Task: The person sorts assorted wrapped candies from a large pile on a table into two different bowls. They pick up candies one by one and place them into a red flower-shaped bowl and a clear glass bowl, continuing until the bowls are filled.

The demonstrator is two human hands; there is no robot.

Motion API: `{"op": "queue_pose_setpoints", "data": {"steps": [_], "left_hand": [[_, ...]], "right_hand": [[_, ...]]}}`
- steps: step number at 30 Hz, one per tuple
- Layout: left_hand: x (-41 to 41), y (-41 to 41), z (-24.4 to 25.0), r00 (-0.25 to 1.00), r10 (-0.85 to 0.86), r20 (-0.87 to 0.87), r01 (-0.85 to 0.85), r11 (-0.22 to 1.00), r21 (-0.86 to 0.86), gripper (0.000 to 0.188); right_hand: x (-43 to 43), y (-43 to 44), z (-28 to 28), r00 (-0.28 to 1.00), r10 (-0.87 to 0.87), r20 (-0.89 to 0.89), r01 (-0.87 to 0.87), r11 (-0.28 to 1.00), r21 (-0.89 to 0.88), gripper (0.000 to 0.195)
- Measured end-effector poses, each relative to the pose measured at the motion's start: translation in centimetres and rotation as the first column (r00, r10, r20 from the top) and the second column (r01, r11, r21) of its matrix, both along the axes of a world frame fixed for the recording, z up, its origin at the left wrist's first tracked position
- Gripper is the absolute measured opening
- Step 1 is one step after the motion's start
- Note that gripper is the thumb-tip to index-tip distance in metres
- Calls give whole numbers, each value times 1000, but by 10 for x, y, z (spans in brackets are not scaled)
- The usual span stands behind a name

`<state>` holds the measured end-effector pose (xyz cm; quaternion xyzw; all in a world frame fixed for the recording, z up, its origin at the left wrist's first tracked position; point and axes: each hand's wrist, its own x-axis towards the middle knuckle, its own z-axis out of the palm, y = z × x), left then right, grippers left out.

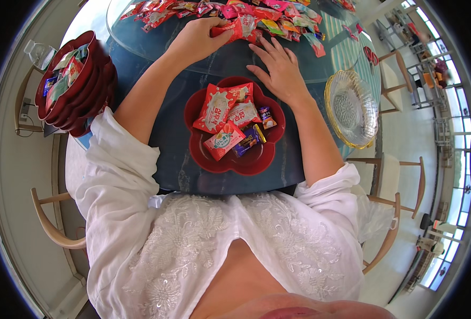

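Note:
My left hand [201,42] pinches a red-and-white snack packet [246,26] between thumb and fingers, at the near edge of a heap of wrapped sweets [275,16]. Beside it, my right hand [277,67] is spread, its fingertips by the heap's front edge; whether they touch a wrapper I cannot tell. Close to my body sits a dark red flower-shaped bowl [235,165]. Inside it lie two larger red-and-white packets [215,107], a pink packet [224,140], a purple-and-gold sweet [249,140] and a small dark purple sweet [267,117].
At left stands a stack of dark red bowls [100,85], the top one holding sweets, near a clear plastic container [39,54]. Clear gold-rimmed plates [351,109] and red-handled scissors [371,56] lie right. A glass turntable [155,48] covers the table's far part. Wooden chairs [420,187] surround it.

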<state>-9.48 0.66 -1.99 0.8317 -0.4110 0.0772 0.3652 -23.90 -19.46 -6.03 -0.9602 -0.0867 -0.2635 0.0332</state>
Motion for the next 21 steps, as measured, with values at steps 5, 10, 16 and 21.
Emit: {"op": "queue_pose_setpoints", "data": {"steps": [5,10,16,21], "left_hand": [[-12,10,32,905,-288,-312,294,955,-28,40],[-62,24,71,709,-526,-470,668,715,207,34],[-87,21,44,579,-560,-593,804,512,301,33],[-80,16,51,658,-589,-469,742,613,271,34]], "right_hand": [[-4,-3,-1,999,-23,-36,23,1000,6,54],[-6,0,1,1000,-5,-23,6,999,42,56],[-4,-1,0,1000,-9,-19,10,998,56,55],[-6,-2,1,1000,6,-17,-5,996,90,55]]}}
